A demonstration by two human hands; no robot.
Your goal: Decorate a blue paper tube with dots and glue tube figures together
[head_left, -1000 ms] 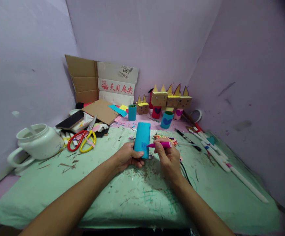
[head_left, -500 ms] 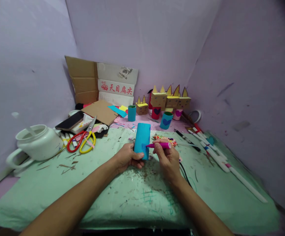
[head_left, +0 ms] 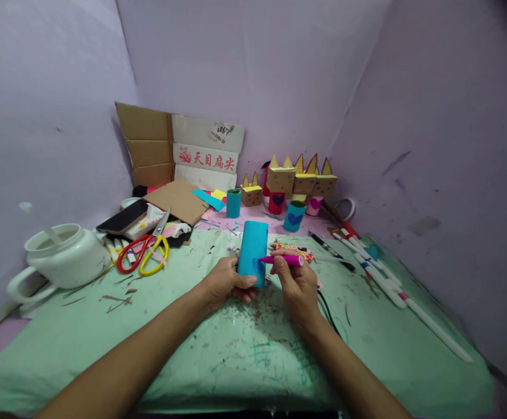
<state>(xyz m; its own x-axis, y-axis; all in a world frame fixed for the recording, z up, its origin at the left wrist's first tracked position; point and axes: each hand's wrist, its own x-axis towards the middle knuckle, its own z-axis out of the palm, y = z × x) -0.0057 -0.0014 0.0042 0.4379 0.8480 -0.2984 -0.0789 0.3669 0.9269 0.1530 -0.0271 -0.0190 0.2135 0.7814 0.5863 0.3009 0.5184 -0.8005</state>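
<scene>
Drawing on a teal tube (head_left: 253, 250).
Left hand (head_left: 224, 283) clamped it; right hand (head_left: 294, 285) at 3 o'clock pinched a pink marker (head_left: 284, 260); steadiness seemed needed.

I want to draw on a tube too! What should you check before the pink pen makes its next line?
1. Is the blue tube steady: ok, the left hand wraps its lower end.
2. Is the pink marker held: ok, the right hand pinches it.
3. Tip on the tube: ok, it touches the lower part, at a darker mark.
4. Ink flowing: cannot tell.
5. Are the scissors clear: ok, they lie well to the left on the green sheet.
6. The black cable: not ok, it runs beside the right wrist.
</scene>
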